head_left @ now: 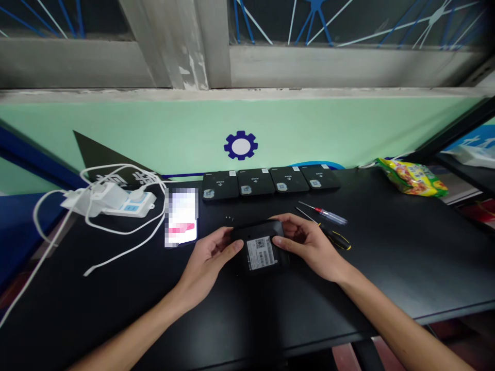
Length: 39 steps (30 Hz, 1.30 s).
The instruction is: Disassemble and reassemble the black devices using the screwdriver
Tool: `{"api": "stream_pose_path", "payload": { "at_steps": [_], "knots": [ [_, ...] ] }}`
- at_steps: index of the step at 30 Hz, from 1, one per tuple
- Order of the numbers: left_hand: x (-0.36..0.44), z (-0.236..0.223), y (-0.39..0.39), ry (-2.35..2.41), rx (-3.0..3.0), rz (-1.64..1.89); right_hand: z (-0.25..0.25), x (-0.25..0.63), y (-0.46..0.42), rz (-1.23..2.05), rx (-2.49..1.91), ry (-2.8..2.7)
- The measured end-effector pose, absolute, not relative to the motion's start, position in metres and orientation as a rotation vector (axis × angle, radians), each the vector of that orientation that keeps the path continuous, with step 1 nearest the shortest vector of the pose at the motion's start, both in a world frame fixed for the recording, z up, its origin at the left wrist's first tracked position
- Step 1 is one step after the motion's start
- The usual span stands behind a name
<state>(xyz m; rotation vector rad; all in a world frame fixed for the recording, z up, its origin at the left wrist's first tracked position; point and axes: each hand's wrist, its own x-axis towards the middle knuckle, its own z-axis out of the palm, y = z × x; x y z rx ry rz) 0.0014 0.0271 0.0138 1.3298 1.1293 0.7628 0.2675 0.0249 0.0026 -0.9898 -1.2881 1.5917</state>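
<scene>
Bare forearms (154,327) cross the front edge of the black surface (406,268). Left hand (207,260) and right hand (311,246), fingers curled in, hold opposite sides of a black rounded plastic box (261,251), midway between front and back edges. Inspecting seems the step; next likely calls for steady two-sided support.

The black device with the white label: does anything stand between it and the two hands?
Nothing visible does: the left hand and the right hand both touch the black device directly, at opposite sides. Two screwdrivers lie beyond the right hand, not between.
</scene>
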Motion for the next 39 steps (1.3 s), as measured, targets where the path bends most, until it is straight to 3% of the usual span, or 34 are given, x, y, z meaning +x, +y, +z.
{"api": "stream_pose_path", "payload": {
  "at_steps": [29, 39],
  "knots": [
    [0.001, 0.007, 0.027, 0.890, 1.106, 0.667, -0.007, 0.263, 0.027, 1.492, -1.025, -1.026],
    [0.000, 0.004, 0.031, 0.881, 1.060, 0.689, 0.002, 0.265, 0.026, 1.721, -1.001, -1.159]
  ]
}}
